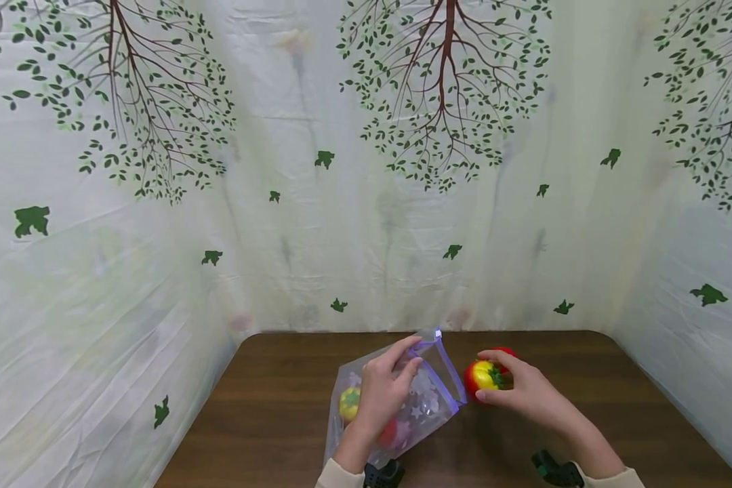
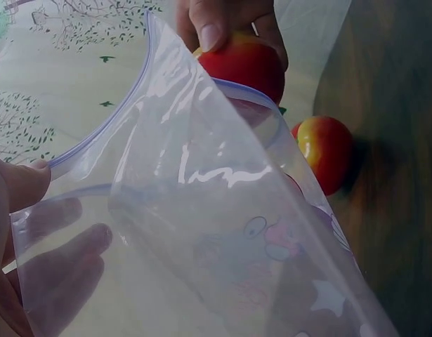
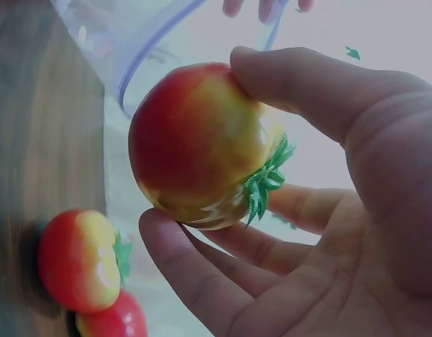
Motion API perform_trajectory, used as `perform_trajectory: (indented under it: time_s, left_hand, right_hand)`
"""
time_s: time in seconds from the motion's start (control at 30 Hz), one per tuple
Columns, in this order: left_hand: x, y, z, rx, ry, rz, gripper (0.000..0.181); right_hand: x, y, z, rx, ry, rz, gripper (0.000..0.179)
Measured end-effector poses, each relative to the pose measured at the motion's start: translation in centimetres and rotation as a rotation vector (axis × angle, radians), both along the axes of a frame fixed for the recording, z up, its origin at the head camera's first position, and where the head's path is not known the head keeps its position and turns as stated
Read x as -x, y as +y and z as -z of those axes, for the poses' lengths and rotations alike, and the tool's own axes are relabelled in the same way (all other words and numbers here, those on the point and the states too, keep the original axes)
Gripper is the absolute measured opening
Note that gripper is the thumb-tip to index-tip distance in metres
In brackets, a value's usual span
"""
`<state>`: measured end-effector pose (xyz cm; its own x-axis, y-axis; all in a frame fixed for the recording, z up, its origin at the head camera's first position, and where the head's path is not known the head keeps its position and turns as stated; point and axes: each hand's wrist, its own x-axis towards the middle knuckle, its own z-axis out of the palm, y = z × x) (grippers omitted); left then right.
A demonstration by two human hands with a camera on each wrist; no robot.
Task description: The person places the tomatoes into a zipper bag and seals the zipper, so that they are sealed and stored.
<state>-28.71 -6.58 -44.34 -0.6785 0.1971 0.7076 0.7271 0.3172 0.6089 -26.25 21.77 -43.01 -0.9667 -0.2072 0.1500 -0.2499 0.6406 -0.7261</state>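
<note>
My left hand [image 1: 385, 390] holds a clear zip bag [image 1: 423, 407] by its mouth; in the left wrist view the thumb lies outside the plastic and fingers show through it. The bag's purple-edged mouth [image 1: 448, 373] gapes toward the right. Inside lie a yellow-green piece [image 1: 349, 403] and a red one [image 1: 388, 432], blurred by the plastic. Just beside that mouth, my right hand [image 1: 527, 390] pinches a red-and-yellow toy tomato [image 3: 201, 147] with green leaves between thumb and fingers. In the right wrist view, another such tomato [image 3: 79, 260] and a redder fruit [image 3: 117, 317] sit below it.
All this is at the far part of a brown wooden table [image 1: 268, 400]. White cloth [image 1: 390, 271] printed with trees and green leaves hangs behind it and along both sides. Dark wrist devices [image 1: 383, 472] sit at both cuffs.
</note>
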Motion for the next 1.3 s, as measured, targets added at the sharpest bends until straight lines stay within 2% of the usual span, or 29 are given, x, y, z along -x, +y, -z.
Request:
perform_trajectory:
  time_s: [0.17, 0.33, 0.6, 0.83, 1.0, 1.13, 1.3]
  left_hand:
    - [0.0, 0.0, 0.0, -0.006, 0.002, -0.002, 0.036]
    - [0.0, -0.1, -0.1, -0.004, -0.015, -0.006, 0.038]
    - [0.1, -0.1, 0.0, 0.002, 0.012, 0.002, 0.034]
    - [0.0, 0.0, -0.1, 0.012, -0.006, 0.001, 0.031]
    - [0.0, 0.0, 0.1, 0.009, 0.006, -0.004, 0.032]
    - [0.0, 0.1, 0.1, 0.006, 0.012, -0.013, 0.032]
    - [-0.2, 0.1, 0.0, 0.009, -0.014, -0.027, 0.032]
  right_hand:
    - [0.1, -0.8, -0.5, 0.039, -0.040, -0.008, 0.066]
    - [0.1, -1.4, -0.8, 0.069, -0.042, -0.025, 0.062]
    - [0.1, -2.5, -0.9, 0.142, -0.081, -0.032, 0.062]
    - [-0.3, -3.4, -1.6, 0.231, -0.105, -0.147, 0.057]
    - [-0.4, -3.9, -1.9, 0.283, -0.134, -0.192, 0.059]
    - [-0.4, -4.1, -1.9, 0.319, -0.158, -0.233, 0.055]
    - [-0.1, -4.4, -1.4, 0.382, -0.211, -0.299, 0.053]
